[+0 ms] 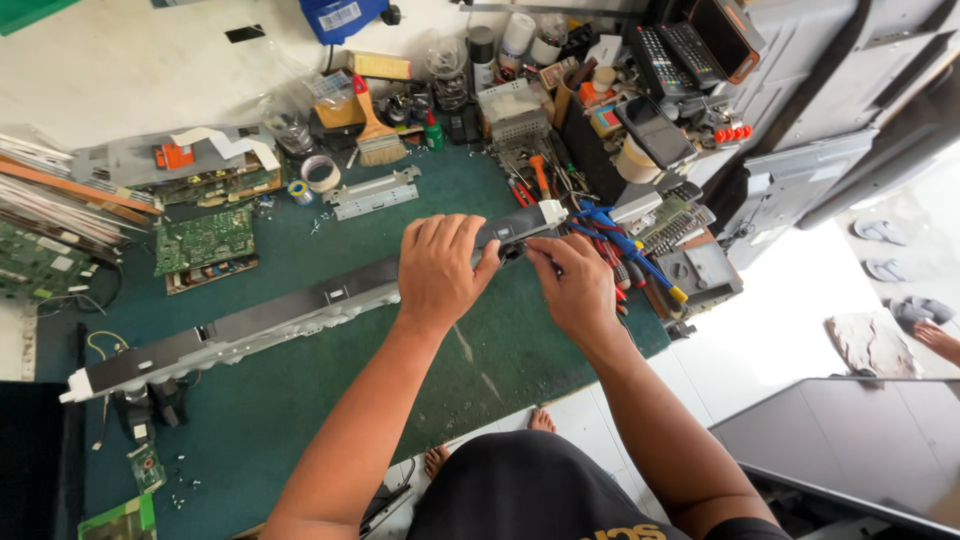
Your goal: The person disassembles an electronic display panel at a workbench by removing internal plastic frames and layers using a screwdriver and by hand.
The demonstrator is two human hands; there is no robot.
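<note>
Here, nearest the person, the left hand (440,268) is clamped over a long grey-and-black panel strip (270,318) that lies slantwise across the green surface (300,410). Just beside it, the right hand (572,285) pinches a small dark part (513,250) at the strip's right portion, fingers together. Farther off lie a green circuit board (203,240), a tape roll (321,173) and a paintbrush (377,135).

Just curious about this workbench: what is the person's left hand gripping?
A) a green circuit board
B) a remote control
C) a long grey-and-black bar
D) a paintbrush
C: the left hand wraps over the long bar lying across the green mat.
</note>
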